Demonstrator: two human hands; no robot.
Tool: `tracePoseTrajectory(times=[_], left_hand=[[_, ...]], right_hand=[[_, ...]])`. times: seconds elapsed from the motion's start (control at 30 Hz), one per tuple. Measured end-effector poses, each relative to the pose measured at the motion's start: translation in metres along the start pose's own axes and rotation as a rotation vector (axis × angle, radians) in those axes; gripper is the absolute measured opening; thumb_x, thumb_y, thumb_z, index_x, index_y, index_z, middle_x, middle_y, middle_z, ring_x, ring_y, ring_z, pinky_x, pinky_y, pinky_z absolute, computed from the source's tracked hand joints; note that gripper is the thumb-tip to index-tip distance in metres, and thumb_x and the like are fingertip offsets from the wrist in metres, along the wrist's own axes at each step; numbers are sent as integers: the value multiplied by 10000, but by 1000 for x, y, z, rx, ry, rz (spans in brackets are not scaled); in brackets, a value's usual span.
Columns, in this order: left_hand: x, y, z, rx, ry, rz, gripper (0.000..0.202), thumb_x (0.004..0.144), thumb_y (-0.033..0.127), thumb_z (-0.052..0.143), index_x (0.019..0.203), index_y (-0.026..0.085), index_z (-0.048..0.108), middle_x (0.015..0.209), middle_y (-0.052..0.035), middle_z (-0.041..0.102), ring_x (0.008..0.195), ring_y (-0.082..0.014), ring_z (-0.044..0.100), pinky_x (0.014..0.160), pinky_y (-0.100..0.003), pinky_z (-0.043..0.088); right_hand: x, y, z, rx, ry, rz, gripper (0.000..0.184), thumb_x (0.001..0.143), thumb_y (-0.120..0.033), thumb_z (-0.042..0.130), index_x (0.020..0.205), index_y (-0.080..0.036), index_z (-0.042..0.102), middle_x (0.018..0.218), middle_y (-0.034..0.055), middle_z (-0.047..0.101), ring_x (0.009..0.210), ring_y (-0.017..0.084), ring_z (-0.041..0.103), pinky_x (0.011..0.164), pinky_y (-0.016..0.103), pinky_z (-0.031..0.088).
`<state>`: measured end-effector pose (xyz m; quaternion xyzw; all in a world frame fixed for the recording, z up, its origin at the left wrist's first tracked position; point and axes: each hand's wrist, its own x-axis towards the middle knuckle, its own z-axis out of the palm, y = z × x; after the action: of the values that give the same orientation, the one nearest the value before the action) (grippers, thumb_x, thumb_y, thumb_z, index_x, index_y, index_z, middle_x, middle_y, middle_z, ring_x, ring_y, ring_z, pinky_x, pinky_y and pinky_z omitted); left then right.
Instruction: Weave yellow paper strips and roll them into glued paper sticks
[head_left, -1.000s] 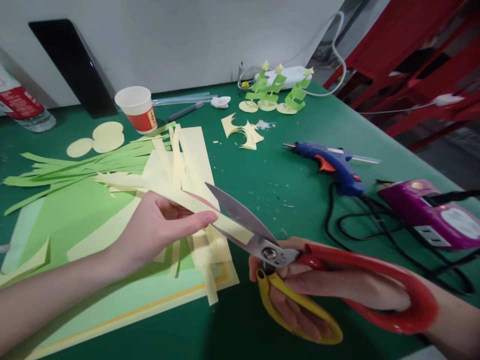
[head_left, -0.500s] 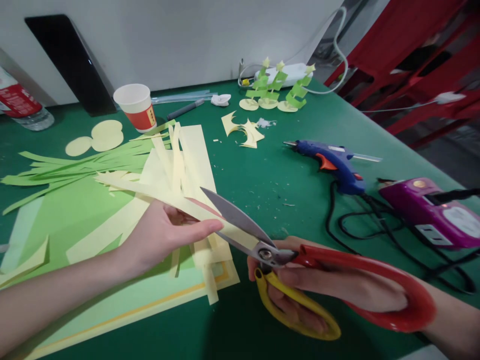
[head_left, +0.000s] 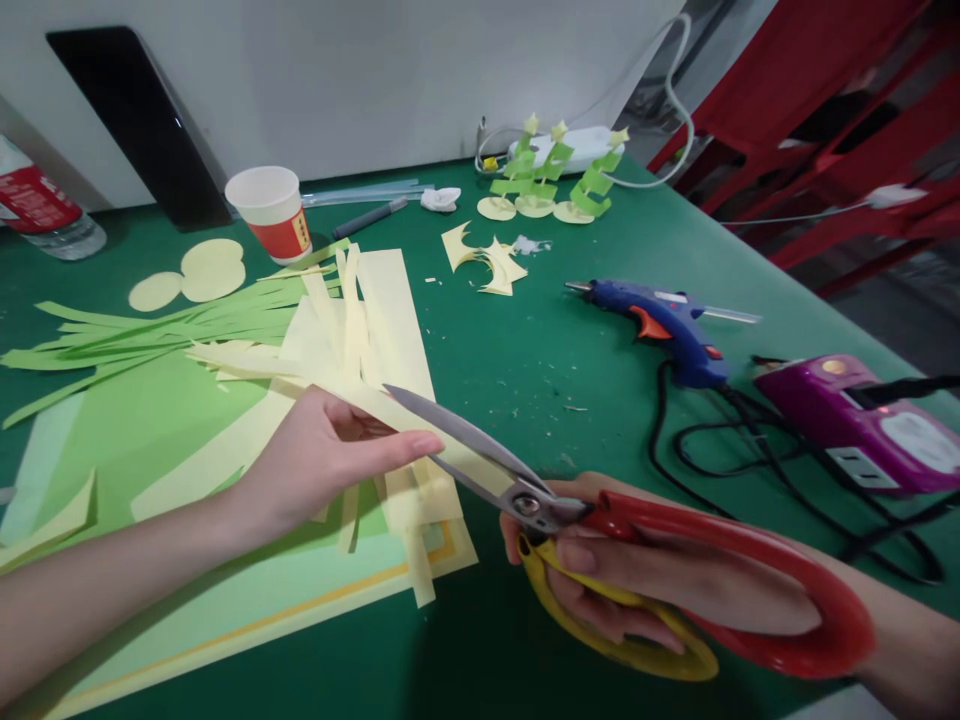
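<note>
My left hand pinches a pale yellow paper strip between thumb and fingers. The strip slants down to the right, and its lower end lies between the blades of the scissors. My right hand is closed round their handles, one red and one yellow. The blades are slightly apart, with their tips beside my left fingers. Below my left hand lie green paper sheets and more pale yellow strips. A bundle of narrow green paper strips rests at the left.
A blue glue gun and a purple power socket with black cables lie at right. Small paper plants stand at the back near paper scraps. A paper cup, a phone and a bottle stand at back left.
The scissor blades have closed further over the paper strip, and the yellow handle has swung right toward the red one. My left hand has barely moved.
</note>
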<state>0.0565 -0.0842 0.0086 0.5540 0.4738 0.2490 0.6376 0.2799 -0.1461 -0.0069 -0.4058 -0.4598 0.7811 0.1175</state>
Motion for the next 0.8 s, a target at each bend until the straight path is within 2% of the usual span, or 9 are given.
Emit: tracePoseTrajectory(times=[0.13, 0.23, 0.3, 0.37, 0.43, 0.5, 0.67, 0.8], left_hand=[[4, -4, -3, -92, 11, 105, 122, 650, 148, 738, 716, 249, 719, 714, 39, 728, 666, -102, 662, 613, -146, 511], [6, -9, -6, -108, 92, 168, 27, 728, 256, 688, 728, 237, 707, 699, 35, 718, 660, -97, 656, 633, -156, 519], [6, -10, -6, -93, 148, 174, 90, 746, 295, 668, 709, 222, 704, 691, 27, 715, 660, -102, 656, 641, -167, 523], [5, -10, -6, -77, 174, 161, 90, 737, 286, 679, 701, 207, 705, 701, 14, 720, 667, -112, 658, 652, -181, 527], [5, -9, -6, -78, 168, 154, 79, 735, 273, 683, 707, 204, 709, 711, 7, 725, 681, -118, 662, 663, -188, 531], [4, -8, -6, -101, 145, 166, 66, 738, 265, 682, 707, 218, 715, 703, 17, 726, 679, -107, 662, 666, -173, 530], [5, -7, -8, -103, 87, 179, 47, 730, 260, 690, 718, 241, 731, 708, 25, 732, 677, -99, 666, 667, -153, 529], [5, -6, -8, -77, 14, 159, 53, 731, 252, 687, 734, 259, 739, 727, 24, 737, 670, -89, 667, 635, -124, 524]], right_hand=[[0, 0, -4, 20, -16, -50, 297, 837, -458, 441, 757, -178, 500, 570, -16, 478, 376, 34, 346, 345, 164, 251], [-1, 1, -7, 16, -13, -51, 299, 855, -414, 425, 713, -164, 506, 579, -16, 470, 381, 28, 347, 356, 164, 256], [-2, 1, -8, 4, -20, -51, 307, 861, -402, 410, 681, -168, 492, 585, -13, 464, 394, 32, 342, 375, 175, 262], [-2, 0, -8, 22, -40, -43, 268, 858, -400, 406, 744, -178, 504, 615, -3, 480, 422, 47, 351, 402, 191, 282], [-2, 0, -9, 78, -76, -25, 234, 844, -399, 431, 918, -191, 508, 655, 7, 517, 447, 64, 377, 426, 201, 310], [-1, 0, -11, 121, -110, -21, 280, 831, -401, 456, 1020, -197, 490, 672, 11, 542, 452, 67, 401, 431, 195, 324], [-2, 2, -13, 164, -153, -29, 325, 830, -417, 471, 1067, -194, 484, 679, 7, 557, 441, 54, 418, 427, 171, 334], [-4, 1, -11, 146, -125, -32, 313, 830, -388, 474, 1083, -203, 478, 738, 25, 565, 545, 93, 464, 496, 207, 380]])
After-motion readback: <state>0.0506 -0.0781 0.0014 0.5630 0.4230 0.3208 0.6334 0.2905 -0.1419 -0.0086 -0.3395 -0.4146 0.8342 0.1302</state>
